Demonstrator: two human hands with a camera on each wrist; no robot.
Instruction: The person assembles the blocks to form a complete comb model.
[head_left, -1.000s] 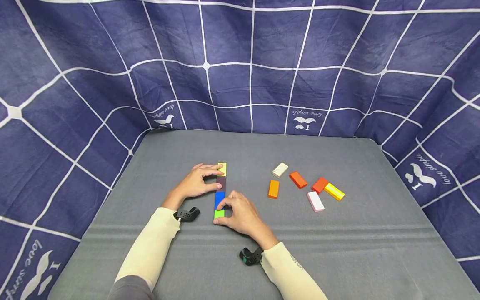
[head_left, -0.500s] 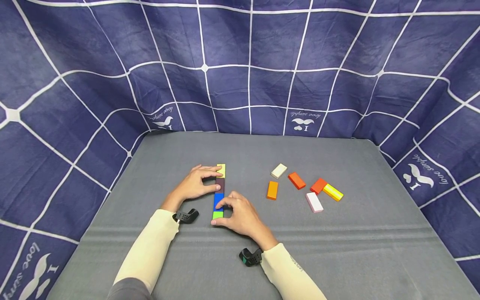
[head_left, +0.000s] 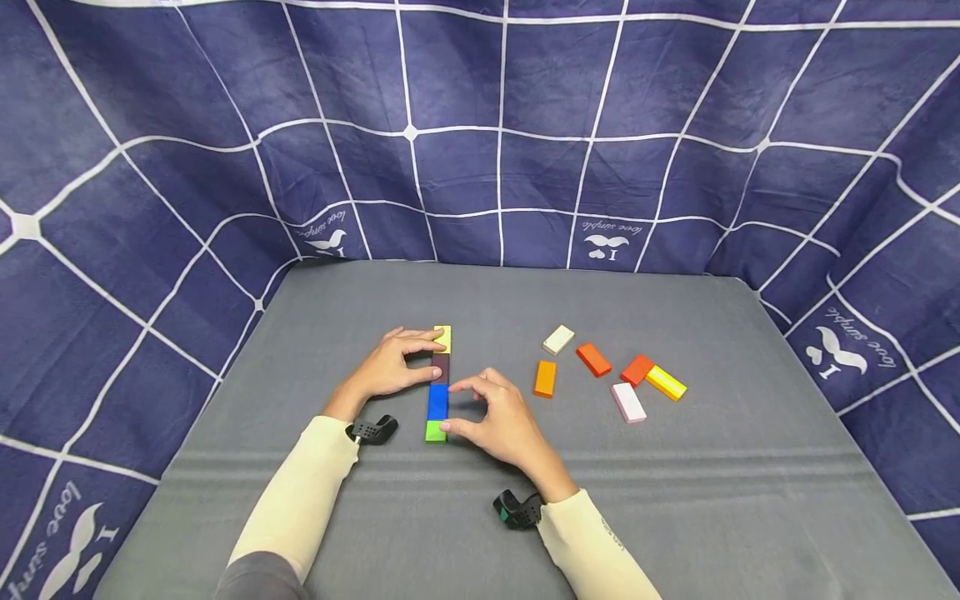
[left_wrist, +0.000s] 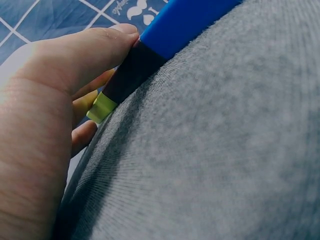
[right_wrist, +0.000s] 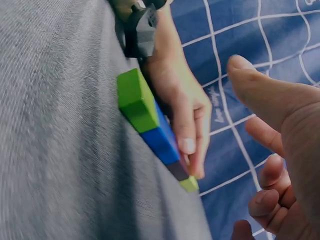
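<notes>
Four-sided blocks lie end to end in a row: a green block (head_left: 435, 432) nearest me, then a blue block (head_left: 437, 402), a dark block (head_left: 441, 364) and a pale yellow block (head_left: 446, 335). My left hand (head_left: 392, 367) rests along the row's left side, thumb at the dark block and fingers on the yellow one; the left wrist view shows the thumb tip beside the blue-dark joint (left_wrist: 142, 42). To the right of the row is my right hand (head_left: 506, 421), thumb and forefinger spread. In the right wrist view its thumb (right_wrist: 250, 82) stands apart from the blocks.
Loose blocks lie farther right on the grey cloth (head_left: 712, 475): cream (head_left: 558, 340), orange (head_left: 545, 379), orange-red (head_left: 594, 359), red (head_left: 637, 370), yellow (head_left: 666, 382) and pale pink (head_left: 628, 403). A blue grid curtain (head_left: 457, 171) stands behind.
My right thumb and forefinger have let go of the green block, and the hand has moved right and slightly away from me. The left hand stays on the row.
</notes>
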